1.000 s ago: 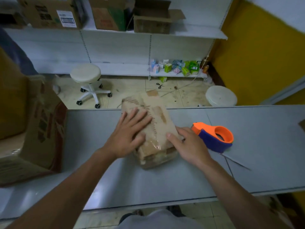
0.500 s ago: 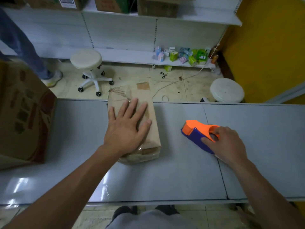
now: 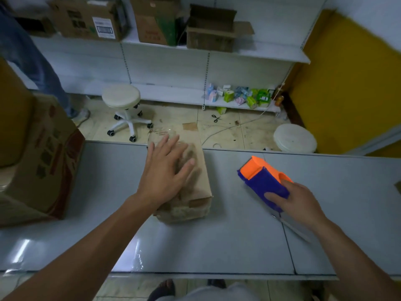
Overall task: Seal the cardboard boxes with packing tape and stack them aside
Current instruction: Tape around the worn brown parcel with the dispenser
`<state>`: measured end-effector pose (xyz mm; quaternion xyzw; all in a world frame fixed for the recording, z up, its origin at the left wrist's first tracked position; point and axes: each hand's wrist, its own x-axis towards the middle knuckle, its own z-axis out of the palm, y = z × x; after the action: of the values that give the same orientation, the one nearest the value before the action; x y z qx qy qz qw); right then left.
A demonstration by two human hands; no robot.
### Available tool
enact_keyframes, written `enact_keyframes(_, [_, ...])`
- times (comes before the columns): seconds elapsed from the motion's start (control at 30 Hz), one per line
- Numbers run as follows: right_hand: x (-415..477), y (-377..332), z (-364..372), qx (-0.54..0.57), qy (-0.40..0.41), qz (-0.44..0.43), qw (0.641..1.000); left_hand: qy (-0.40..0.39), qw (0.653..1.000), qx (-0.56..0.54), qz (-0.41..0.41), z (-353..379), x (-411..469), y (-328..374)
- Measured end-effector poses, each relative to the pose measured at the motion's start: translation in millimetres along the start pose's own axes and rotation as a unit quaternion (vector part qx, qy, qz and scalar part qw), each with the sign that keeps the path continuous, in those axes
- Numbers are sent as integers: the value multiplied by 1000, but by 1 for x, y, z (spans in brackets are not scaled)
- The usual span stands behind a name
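A small worn cardboard box (image 3: 199, 181) with old tape on it lies on the grey table (image 3: 227, 242), its far end over the table's back edge. My left hand (image 3: 165, 172) rests flat on top of it, fingers spread. To the right, an orange and blue tape dispenser (image 3: 262, 179) sits on the table. My right hand (image 3: 295, 200) grips its near end, with a strip of clear tape trailing from under the hand.
A large cardboard box (image 3: 36, 161) stands at the table's left end. Beyond the table are two white stools (image 3: 121, 98) (image 3: 294, 139), scissors (image 3: 216, 117) on the floor, shelves with boxes (image 3: 86, 18), and a person's legs (image 3: 36, 68) at far left.
My right hand left the small box, reached right and closed on the tape dispenser. The left hand stayed flat on the box, which turned straighter.
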<state>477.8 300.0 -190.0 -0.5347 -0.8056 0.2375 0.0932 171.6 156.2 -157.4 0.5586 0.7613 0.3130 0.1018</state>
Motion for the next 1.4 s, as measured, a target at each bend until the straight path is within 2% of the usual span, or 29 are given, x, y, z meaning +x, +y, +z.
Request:
enact_keyframes(0.07, [-19,-23,-19,163,0,0,987,51,992,-115,-7,-13,-4,19])
enact_keyframes(0.1, [-30,-36,-27,250,-4,-3,968,58,981,-185,-18,-20,-6,29])
enact_keyframes(0.17, [-52,-60,-38,376,-38,-24,926,10,944,-325,-61,-34,-10,47])
enact_keyframes(0.23, [-72,-78,-40,414,-80,-56,905,-83,895,-422,-118,-46,-13,57])
enact_keyframes(0.33, [-91,-99,-32,444,-146,-87,880,-188,838,-480,-178,-56,-19,62])
enact_keyframes(0.5, [-114,-130,-19,443,-218,-87,865,-277,797,-490,-222,-70,-41,52])
enact_keyframes(0.67, [-124,-146,-7,418,-258,-70,868,-316,756,-518,-247,-81,-61,31])
enact_keyframes(0.87, [-129,-158,2,392,-285,-46,873,-270,801,-493,-207,-88,-76,11])
enact_keyframes(1.0, [-129,-159,7,386,-299,-29,872,-232,816,-490,-199,-87,-85,5])
enact_keyframes(1.4, [-115,-146,8,366,-336,-28,867,-227,814,-478,-239,-83,-87,6])
